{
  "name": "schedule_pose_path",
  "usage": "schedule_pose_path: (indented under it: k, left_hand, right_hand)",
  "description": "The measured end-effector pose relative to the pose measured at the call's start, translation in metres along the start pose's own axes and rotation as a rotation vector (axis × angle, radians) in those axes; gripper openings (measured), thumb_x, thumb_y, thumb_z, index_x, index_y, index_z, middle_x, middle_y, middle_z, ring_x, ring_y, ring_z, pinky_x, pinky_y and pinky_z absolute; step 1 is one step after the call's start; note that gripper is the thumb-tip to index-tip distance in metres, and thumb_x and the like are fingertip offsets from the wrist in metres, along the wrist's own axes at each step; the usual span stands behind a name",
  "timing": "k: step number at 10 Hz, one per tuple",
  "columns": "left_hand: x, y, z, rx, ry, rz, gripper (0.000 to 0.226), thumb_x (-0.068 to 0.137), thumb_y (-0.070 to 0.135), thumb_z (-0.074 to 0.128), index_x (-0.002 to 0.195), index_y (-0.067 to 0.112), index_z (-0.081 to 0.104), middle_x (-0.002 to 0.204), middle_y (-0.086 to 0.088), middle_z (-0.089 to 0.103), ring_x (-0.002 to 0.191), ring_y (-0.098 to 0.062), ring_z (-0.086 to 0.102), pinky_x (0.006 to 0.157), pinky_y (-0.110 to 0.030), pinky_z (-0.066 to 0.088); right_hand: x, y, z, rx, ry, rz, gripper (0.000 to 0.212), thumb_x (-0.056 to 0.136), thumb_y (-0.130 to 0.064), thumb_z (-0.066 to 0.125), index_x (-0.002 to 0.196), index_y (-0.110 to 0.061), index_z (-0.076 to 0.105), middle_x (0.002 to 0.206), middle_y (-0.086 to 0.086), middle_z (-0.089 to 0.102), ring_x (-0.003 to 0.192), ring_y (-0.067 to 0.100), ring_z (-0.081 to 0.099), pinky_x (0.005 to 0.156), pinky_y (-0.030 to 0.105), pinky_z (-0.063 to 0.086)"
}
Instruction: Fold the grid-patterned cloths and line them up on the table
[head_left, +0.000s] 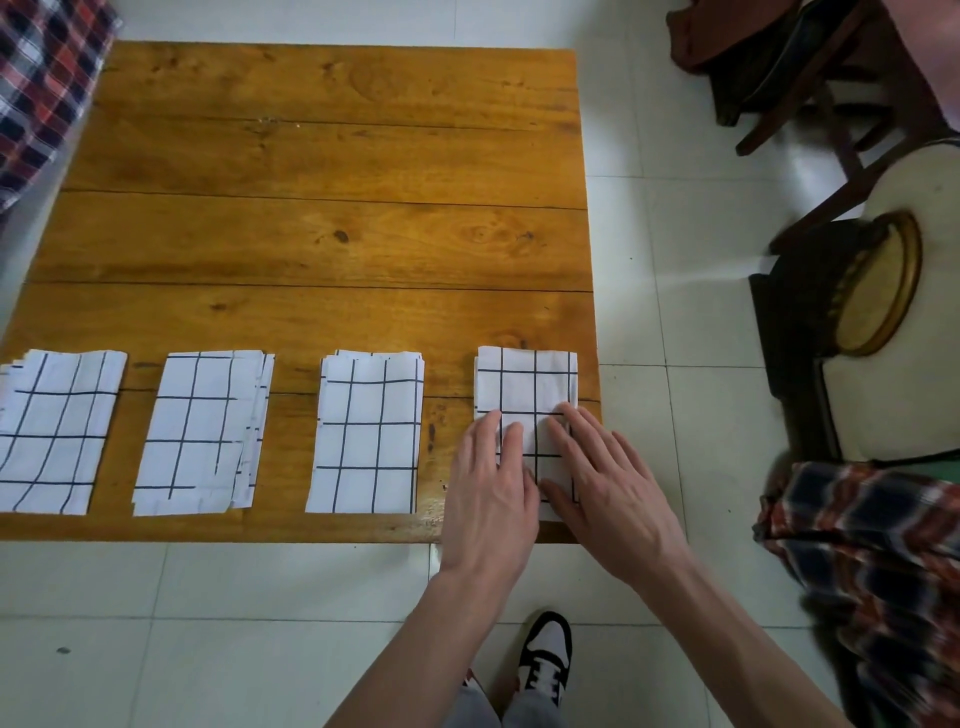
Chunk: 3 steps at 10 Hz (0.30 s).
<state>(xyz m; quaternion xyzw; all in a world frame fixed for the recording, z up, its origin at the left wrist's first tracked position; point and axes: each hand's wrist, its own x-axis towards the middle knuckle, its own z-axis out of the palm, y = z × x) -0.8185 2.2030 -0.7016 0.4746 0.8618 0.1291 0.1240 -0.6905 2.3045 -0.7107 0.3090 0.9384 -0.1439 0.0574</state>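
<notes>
Several folded white cloths with a black grid lie in a row along the near edge of the wooden table (322, 208). The rightmost folded cloth (527, 384) sits at the table's near right corner. My left hand (491, 493) lies flat on its near left part with straight fingers. My right hand (610, 483) presses flat on its near right part, fingers spread. To the left lie the third cloth (369, 436), the second cloth (200, 436) with uneven layered edges, and the leftmost cloth (52, 431), partly cut off by the frame.
A plaid fabric (41, 88) hangs at the far left corner and another plaid fabric (862, 561) lies at the right. Dark wooden chairs (831, 104) and a round drum-like object (878, 286) stand right of the table. White floor tiles surround it; my shoe (545, 654) is below.
</notes>
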Motion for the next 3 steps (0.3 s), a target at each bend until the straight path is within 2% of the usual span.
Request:
schedule_pose_path:
  k: [2,3]
  left_hand:
    - [-0.003,0.003,-0.035,-0.007,0.028,0.012,0.050,0.097,0.028,0.067,0.143,0.017,0.052,0.149,-0.008,0.052,0.137,-0.027,0.052,0.107,-0.041,0.051]
    - [-0.012,0.005,-0.068,-0.025,0.096,0.000,0.049,0.101,0.028,0.059,0.148,0.016,0.051,0.153,-0.007,0.051,0.140,-0.027,0.050,0.112,-0.046,0.049]
  right_hand:
    - [-0.006,-0.019,-0.037,0.030,0.028,0.061,0.072,0.107,-0.061,0.019,0.165,-0.020,0.020,0.173,0.002,0.017,0.160,0.017,0.014,0.128,0.043,0.022]
    - [-0.018,-0.040,-0.078,0.092,0.108,0.095,0.069,0.107,-0.059,0.022,0.161,-0.017,0.033,0.168,0.005,0.032,0.156,0.021,0.029,0.126,0.044,0.026]
